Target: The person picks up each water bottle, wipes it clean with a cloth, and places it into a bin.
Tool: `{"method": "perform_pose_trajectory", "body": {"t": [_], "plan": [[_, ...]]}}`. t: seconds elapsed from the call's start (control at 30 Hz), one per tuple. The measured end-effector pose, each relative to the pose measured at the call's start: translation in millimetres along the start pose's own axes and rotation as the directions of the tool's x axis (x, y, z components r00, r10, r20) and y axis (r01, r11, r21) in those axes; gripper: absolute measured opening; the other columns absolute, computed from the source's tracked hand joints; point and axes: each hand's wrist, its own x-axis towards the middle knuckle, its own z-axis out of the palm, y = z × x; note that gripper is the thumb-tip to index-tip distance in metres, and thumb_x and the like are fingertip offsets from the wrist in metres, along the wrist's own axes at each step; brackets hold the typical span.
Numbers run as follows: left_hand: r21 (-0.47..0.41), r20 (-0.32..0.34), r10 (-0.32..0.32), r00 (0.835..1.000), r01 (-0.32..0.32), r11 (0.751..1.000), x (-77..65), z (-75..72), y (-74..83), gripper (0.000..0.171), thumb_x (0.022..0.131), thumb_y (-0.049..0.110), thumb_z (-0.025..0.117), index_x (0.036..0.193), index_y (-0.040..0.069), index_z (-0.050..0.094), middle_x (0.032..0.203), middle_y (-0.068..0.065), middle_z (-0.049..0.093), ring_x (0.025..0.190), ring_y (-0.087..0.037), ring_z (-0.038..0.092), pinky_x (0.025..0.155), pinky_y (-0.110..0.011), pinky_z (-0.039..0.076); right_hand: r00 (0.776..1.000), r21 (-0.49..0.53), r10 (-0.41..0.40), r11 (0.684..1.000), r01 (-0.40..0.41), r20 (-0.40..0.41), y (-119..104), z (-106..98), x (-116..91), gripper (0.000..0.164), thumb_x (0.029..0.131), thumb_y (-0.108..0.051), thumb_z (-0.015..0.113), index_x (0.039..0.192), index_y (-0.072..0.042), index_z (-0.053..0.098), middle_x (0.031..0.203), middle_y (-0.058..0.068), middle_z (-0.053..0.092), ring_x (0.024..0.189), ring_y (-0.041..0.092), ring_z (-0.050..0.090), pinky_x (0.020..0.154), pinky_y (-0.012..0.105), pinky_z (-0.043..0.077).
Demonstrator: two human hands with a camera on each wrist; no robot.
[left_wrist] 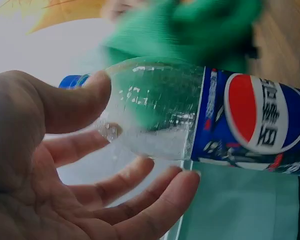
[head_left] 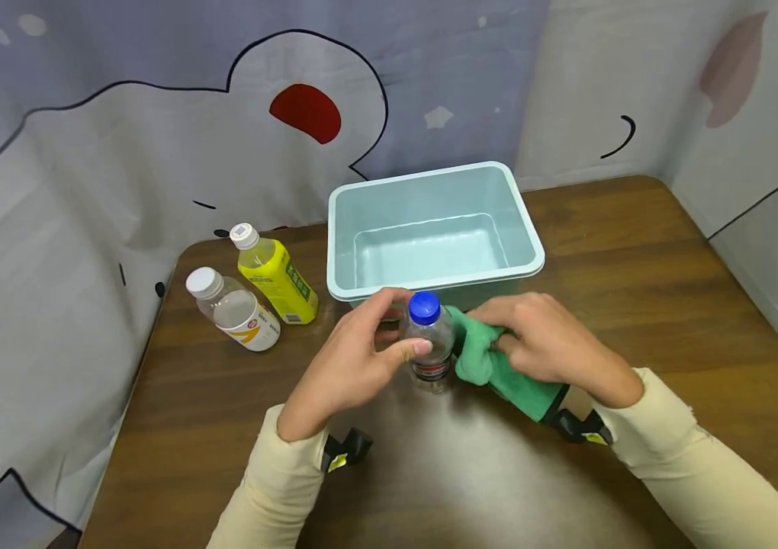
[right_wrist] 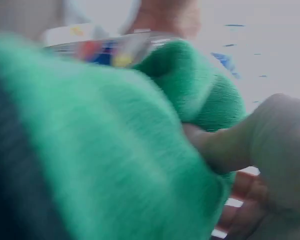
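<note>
My left hand (head_left: 361,354) holds a clear plastic Pepsi bottle (head_left: 432,343) by its upper part, thumb on the near side and fingers behind. The bottle has a blue cap and stands upright over the table. In the left wrist view its blue label (left_wrist: 260,117) with a red and white emblem shows plainly. On the right side of the bottle, my right hand (head_left: 536,339) grips a bunched green cloth (head_left: 478,354), which lies right against the bottle. In the right wrist view the cloth (right_wrist: 110,135) covers much of the picture and hides part of the bottle.
Behind the hands stands a pale blue plastic bin (head_left: 430,259) with nothing in it. To the left are a yellow-labelled bottle (head_left: 282,282) and a white-capped clear bottle (head_left: 241,313). A printed curtain (head_left: 155,152) hangs along the wooden table's (head_left: 636,267) back and sides.
</note>
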Motion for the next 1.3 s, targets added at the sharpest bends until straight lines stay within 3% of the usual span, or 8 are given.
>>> {"method": "perform_pose_trajectory", "body": {"t": [0.1,0.2,0.37,0.6,0.77,0.97,1.1,1.3], "plan": [[0.051,-0.018,0.023,1.0,-0.022,0.998,-1.6,0.1,-1.8,0.053,0.096,0.017,0.076,0.146,0.013,0.059,0.138,-0.007,0.062,0.115,-0.022,0.066,0.095,-0.036,0.062,0.976,0.151,-0.087,0.981,0.119,-0.201,-5,-23,6,0.049,0.081,0.016,0.065,0.117,-0.015,0.079,0.112,-0.001,0.079,0.097,0.014,0.074,0.077,0.025,0.057],[0.099,-0.04,0.031,0.999,-0.027,0.995,-5.4,3.6,-1.1,0.055,0.099,0.017,0.071,0.152,0.014,0.054,0.139,-0.008,0.062,0.105,-0.021,0.063,0.09,-0.036,0.059,0.951,0.2,-0.151,0.957,0.209,-0.269,-13,-28,12,0.053,0.082,0.018,0.058,0.122,-0.012,0.076,0.116,0.001,0.078,0.102,0.015,0.073,0.084,0.021,0.056],[0.143,-0.104,0.018,0.994,-0.003,0.99,-11.0,15.8,4.1,0.063,0.096,0.024,0.077,0.153,0.014,0.052,0.14,-0.005,0.063,0.106,-0.019,0.062,0.09,-0.038,0.056,0.957,0.144,-0.156,0.97,0.195,-0.246,-16,-6,14,0.052,0.083,0.016,0.058,0.125,-0.011,0.074,0.12,0.003,0.076,0.112,0.021,0.073,0.094,0.037,0.059],[0.155,-0.203,0.076,0.976,-0.044,0.987,-6.4,31.2,1.3,0.058,0.089,0.027,0.085,0.14,0.014,0.06,0.122,-0.003,0.07,0.101,-0.014,0.067,0.085,-0.033,0.061,0.979,0.052,-0.042,0.997,0.053,-0.201,-3,36,6,0.044,0.078,0.016,0.05,0.103,-0.01,0.074,0.094,0.002,0.074,0.084,0.017,0.069,0.073,0.036,0.059],[0.158,-0.241,0.128,0.962,-0.091,0.983,-4.6,36.9,-6.4,0.053,0.09,0.027,0.083,0.136,0.012,0.06,0.106,-0.001,0.068,0.086,-0.014,0.061,0.075,-0.028,0.056,0.999,-0.128,0.041,0.991,-0.041,-0.003,2,64,-2,0.03,0.076,0.012,0.057,0.092,-0.01,0.071,0.081,0.001,0.068,0.072,0.018,0.062,0.062,0.037,0.053],[0.188,-0.267,0.24,0.933,-0.194,0.963,-7.0,37.0,-10.9,0.053,0.089,0.023,0.084,0.133,0.006,0.061,0.106,-0.006,0.07,0.085,-0.014,0.062,0.073,-0.028,0.058,0.964,-0.318,0.152,0.945,-0.077,0.218,1,65,-14,0.024,0.076,0.007,0.063,0.087,-0.013,0.073,0.075,0.001,0.065,0.064,0.021,0.059,0.048,0.038,0.047],[0.176,-0.262,0.284,0.922,-0.244,0.954,-6.8,30.5,-7.2,0.05,0.089,0.02,0.083,0.132,0.003,0.062,0.11,-0.009,0.072,0.092,-0.016,0.069,0.08,-0.031,0.063,0.976,-0.278,0.135,0.957,-0.084,0.171,5,52,-20,0.032,0.07,0.012,0.058,0.08,-0.016,0.069,0.07,-0.002,0.063,0.061,0.016,0.055,0.047,0.034,0.041],[0.201,-0.261,0.319,0.911,-0.272,0.941,-5.4,14.1,4.0,0.053,0.087,0.018,0.085,0.132,0.002,0.062,0.111,-0.011,0.075,0.091,-0.017,0.072,0.079,-0.032,0.064,0.998,-0.106,0.054,0.993,-0.056,-0.021,15,38,-32,0.047,0.072,0.015,0.053,0.101,-0.01,0.08,0.098,0.005,0.08,0.087,0.025,0.077,0.068,0.044,0.06]]}}
